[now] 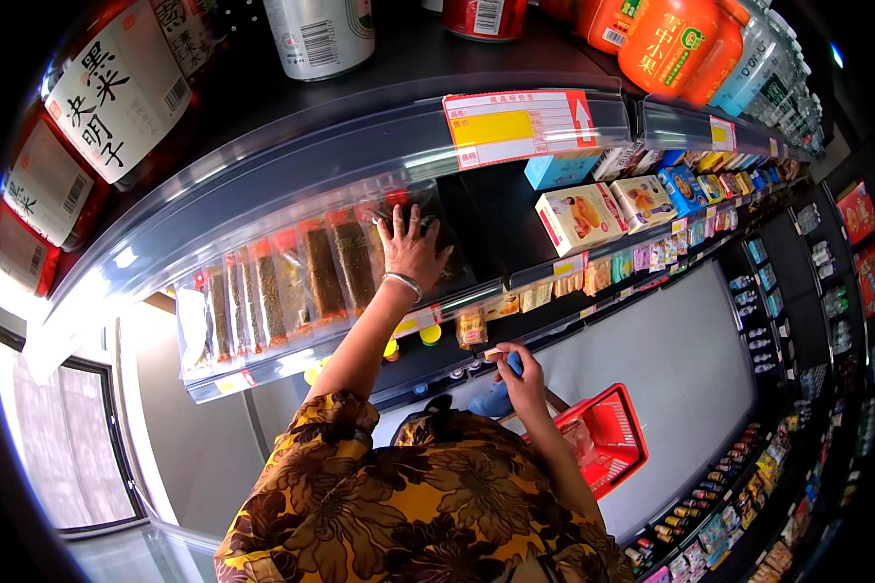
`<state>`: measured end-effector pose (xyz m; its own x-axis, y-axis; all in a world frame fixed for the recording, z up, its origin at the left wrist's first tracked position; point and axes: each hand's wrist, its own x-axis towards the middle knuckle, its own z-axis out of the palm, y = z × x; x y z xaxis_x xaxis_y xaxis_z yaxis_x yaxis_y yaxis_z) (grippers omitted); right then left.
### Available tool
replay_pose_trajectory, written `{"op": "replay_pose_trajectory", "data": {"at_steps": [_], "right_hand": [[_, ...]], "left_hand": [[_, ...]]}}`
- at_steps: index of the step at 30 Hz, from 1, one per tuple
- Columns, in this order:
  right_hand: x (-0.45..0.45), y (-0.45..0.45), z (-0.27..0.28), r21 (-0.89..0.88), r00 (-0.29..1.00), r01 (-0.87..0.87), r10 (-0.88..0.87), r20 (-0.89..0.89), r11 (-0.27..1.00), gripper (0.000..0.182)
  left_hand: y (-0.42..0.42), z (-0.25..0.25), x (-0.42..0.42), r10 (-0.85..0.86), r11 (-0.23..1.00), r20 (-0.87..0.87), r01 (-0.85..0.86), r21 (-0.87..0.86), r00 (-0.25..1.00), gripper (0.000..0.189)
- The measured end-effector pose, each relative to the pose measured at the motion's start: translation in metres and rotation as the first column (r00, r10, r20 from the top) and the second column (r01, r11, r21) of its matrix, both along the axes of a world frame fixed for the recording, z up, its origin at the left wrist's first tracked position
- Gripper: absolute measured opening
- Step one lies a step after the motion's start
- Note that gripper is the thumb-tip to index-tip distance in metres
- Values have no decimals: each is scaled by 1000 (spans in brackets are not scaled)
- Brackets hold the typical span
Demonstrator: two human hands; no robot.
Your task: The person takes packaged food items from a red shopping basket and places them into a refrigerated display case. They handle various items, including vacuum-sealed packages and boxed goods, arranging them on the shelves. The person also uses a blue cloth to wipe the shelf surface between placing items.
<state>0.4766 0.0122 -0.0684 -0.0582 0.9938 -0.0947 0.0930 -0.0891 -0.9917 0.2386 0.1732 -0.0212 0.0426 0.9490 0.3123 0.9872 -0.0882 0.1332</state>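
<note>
My left hand [410, 251], with a silver bangle at the wrist, lies with spread fingers on the rightmost of a row of clear plastic packs on the shelf. The packs [326, 266] hold dark brown bars, stand on edge and have red ends. Lower down, my right hand [523, 375] hangs in front of the shelf with its fingers bent; nothing shows clearly in it. Near it a small yellowish snack packet [472, 328] sits on the shelf below. A red plastic shopping basket [631, 437] with something wrapped inside is beside my right forearm.
Drink bottles with white labels [117, 95], a silver can [321, 36] and orange bottles [667, 44] stand on the shelf above. Its price strip [521, 127] juts out over the packs. Boxed biscuits [582, 216] are to the right. Further stocked shelves [773, 291] stand across the aisle.
</note>
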Motion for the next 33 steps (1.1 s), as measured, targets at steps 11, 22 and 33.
{"op": "replay_pose_trajectory", "data": {"at_steps": [11, 22, 33], "right_hand": [[4, -20, -6, -97, 1000, -17, 15, -18, 995, 22], [43, -48, -20, -82, 983, 125, -134, -122, 989, 23], [131, -143, -90, -365, 689, 582, -679, -253, 727, 30]], "left_hand": [[-11, -1, -12, 50, 999, -20, -50, 4, 999, 53], [-9, 3, -19, -1, 996, -71, 7, 84, 998, 43], [25, -35, -95, 6, 975, -210, 41, 218, 978, 47]]}}
